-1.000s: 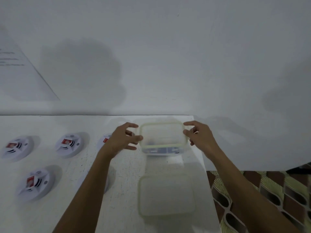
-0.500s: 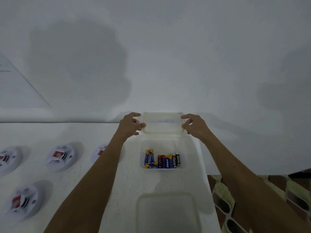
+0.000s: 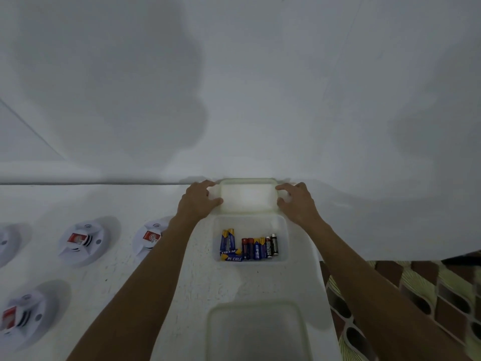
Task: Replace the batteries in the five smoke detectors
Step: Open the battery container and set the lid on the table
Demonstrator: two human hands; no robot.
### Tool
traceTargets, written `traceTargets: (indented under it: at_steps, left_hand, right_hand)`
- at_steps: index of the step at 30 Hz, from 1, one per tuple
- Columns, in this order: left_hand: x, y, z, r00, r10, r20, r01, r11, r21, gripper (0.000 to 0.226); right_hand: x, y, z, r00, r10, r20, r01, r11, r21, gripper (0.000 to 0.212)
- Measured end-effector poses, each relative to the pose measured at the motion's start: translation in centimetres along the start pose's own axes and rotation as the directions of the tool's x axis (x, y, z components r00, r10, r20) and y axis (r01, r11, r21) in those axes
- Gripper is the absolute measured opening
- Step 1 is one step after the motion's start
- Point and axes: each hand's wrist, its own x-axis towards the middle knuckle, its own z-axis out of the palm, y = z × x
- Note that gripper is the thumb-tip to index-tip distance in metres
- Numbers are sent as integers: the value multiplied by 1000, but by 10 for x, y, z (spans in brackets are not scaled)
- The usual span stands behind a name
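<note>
An empty clear plastic box (image 3: 248,195) rests at the table's far edge against the wall. My left hand (image 3: 199,203) grips its left side and my right hand (image 3: 298,204) grips its right side. Just in front stands a second clear box (image 3: 283,230) holding several AA batteries (image 3: 248,247), blue, red and black. White round smoke detectors with red labels lie to the left: one (image 3: 83,241) at the back, one (image 3: 149,238) partly behind my left forearm, one (image 3: 18,315) nearer me and one (image 3: 4,243) cut by the frame edge.
A clear plastic lid (image 3: 257,332) lies flat near me, in front of the battery box. The white table (image 3: 197,282) ends just right of the boxes, above a patterned brown and green floor (image 3: 416,295). A white wall (image 3: 234,100) closes the back.
The view tilted down. My hands carried the empty box away from me to the wall. The box of batteries now shows uncovered on the table.
</note>
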Motion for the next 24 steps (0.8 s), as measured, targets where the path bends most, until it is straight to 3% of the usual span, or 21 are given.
traceTargets:
  at_steps: [3,9,16,18,21,24]
  left_hand:
    - [-4,1,0,1000,11,1,-12,998,58,55]
    - [-33,0,-12,997,47,-58,-46,999,16,42]
    - [-157,-11,-5,973,91,-211,-143,958,-248,23]
    - [-197,-16,0,985,29,-167,-86,935,-343,24]
    - [-245,-21,1,996,-38,77,69,884,-462,48]
    - [-273,-28,2,965,-24,260,160,841,-518,51]
  right_hand:
    - [-6,1,-2,1000,-8,-8,8,1000,-14,38]
    - [-32,-5,-17,997,-38,-73,40,999,36,40]
    - [-129,-17,-33,992,-67,-107,95,955,283,23]
    - [-165,-15,-30,994,-68,-85,93,939,333,21]
    - [-215,-1,-18,1000,-16,-11,19,924,381,22]
    - [-255,10,-5,994,36,107,-81,892,445,26]
